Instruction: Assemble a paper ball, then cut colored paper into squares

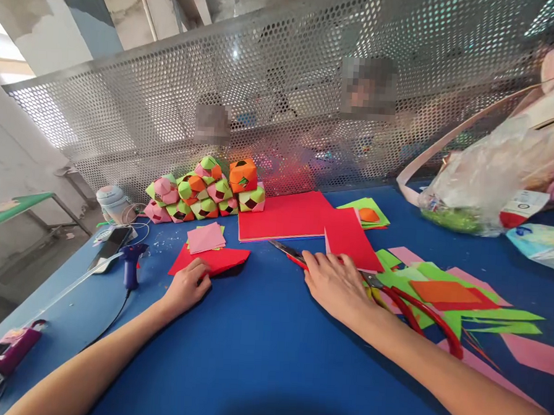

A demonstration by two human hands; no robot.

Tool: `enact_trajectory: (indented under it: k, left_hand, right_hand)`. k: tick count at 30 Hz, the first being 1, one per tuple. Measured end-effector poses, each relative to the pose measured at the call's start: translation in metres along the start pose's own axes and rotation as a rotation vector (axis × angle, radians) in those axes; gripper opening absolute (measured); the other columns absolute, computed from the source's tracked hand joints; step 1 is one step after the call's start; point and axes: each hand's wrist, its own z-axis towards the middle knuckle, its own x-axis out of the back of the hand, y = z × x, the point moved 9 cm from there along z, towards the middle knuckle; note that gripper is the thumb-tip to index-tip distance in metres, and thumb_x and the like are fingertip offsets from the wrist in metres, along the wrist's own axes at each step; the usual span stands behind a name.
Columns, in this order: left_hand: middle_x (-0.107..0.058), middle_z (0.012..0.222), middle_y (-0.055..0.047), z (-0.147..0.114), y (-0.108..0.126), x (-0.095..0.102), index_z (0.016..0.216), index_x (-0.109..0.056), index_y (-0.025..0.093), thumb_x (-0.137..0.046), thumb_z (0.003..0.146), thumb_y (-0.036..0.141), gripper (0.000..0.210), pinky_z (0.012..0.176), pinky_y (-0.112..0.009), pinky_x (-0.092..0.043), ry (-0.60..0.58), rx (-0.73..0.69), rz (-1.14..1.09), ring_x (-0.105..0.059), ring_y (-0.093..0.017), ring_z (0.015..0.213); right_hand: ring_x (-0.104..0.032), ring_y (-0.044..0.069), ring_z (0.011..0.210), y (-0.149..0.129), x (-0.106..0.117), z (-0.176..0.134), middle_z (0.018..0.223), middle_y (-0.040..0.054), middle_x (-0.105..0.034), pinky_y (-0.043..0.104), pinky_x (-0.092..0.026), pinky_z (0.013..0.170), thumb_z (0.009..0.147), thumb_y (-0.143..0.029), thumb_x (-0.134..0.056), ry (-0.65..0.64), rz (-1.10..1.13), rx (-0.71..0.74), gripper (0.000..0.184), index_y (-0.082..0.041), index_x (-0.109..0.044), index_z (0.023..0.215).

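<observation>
My left hand [189,284] rests at the near edge of a folded red sheet of paper [228,262], its fingers curled and closed on that edge. Small pink paper squares [205,238] lie on the red sheet. Palm down, my right hand [336,279] has its fingers bent over a pair of scissors [284,251] with dark blades pointing left and red on the handle; the hand hides most of them. Just beyond these fingers is a red paper piece [354,239]. Larger red-handled scissors [420,311] lie beside my right wrist, partly under it.
Folded paper balls [206,191] are stacked at the back, beside large red sheets [286,214]. Coloured scraps [453,297] spread at right, near a plastic bag [473,187]. Left are a glue gun [131,265], phone [111,248], cup [114,204] and power strip [6,360].
</observation>
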Motion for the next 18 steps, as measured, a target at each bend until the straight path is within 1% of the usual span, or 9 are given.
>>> enact_trajectory:
  k: [3, 6, 9, 13, 18]
  left_hand:
    - [-0.067, 0.085, -0.005, 0.000, 0.002, 0.001, 0.085, -0.061, 0.017, -0.047, 0.088, 0.013, 0.016, 0.073, -0.023, -0.055, 0.005, -0.022, -0.007, -0.067, -0.015, 0.081]
    - [-0.066, 0.087, -0.005, 0.001, 0.001, 0.004, 0.085, -0.060, 0.017, -0.048, 0.088, 0.012, 0.014, 0.072, -0.023, -0.055, 0.027, -0.021, -0.014, -0.067, -0.014, 0.080]
    - [-0.065, 0.090, -0.005, -0.001, -0.002, 0.006, 0.084, -0.059, 0.018, -0.049, 0.087, 0.011, 0.012, 0.073, -0.023, -0.055, 0.052, 0.007, -0.026, -0.066, -0.014, 0.082]
    - [-0.064, 0.095, -0.005, -0.004, -0.004, 0.005, 0.084, -0.057, 0.018, -0.051, 0.084, 0.008, 0.012, 0.071, -0.022, -0.054, 0.047, 0.046, -0.047, -0.065, -0.012, 0.084]
    - [-0.064, 0.096, -0.005, -0.005, 0.000, 0.007, 0.083, -0.057, 0.018, -0.050, 0.083, 0.008, 0.012, 0.073, -0.024, -0.053, 0.067, 0.045, -0.033, -0.065, -0.013, 0.085]
  right_hand:
    - [-0.063, 0.028, 0.089, -0.001, -0.004, -0.001, 0.094, 0.0122, -0.071, 0.040, -0.035, 0.080, 0.093, -0.017, -0.044, 0.000, -0.029, 0.015, 0.027, -0.011, -0.059, 0.115]
    - [-0.063, 0.028, 0.095, -0.004, -0.004, -0.003, 0.108, 0.0127, -0.071, 0.042, -0.036, 0.085, 0.094, -0.019, -0.044, 0.015, -0.024, 0.038, 0.030, -0.011, -0.058, 0.120]
    - [-0.062, 0.028, 0.101, -0.011, 0.003, -0.005, 0.117, 0.0125, -0.069, 0.043, -0.038, 0.090, 0.094, -0.019, -0.045, 0.070, 0.006, 0.089, 0.032, -0.010, -0.058, 0.122]
    - [-0.064, 0.028, 0.097, -0.026, 0.024, -0.012, 0.114, 0.0145, -0.070, 0.044, -0.042, 0.089, 0.092, -0.016, -0.048, 0.231, 0.077, 0.216, 0.029, -0.008, -0.060, 0.117]
    - [-0.064, 0.030, 0.101, -0.041, 0.036, -0.017, 0.112, 0.0155, -0.070, 0.048, -0.045, 0.092, 0.091, -0.013, -0.049, 0.261, 0.259, 0.304, 0.025, -0.011, -0.062, 0.111]
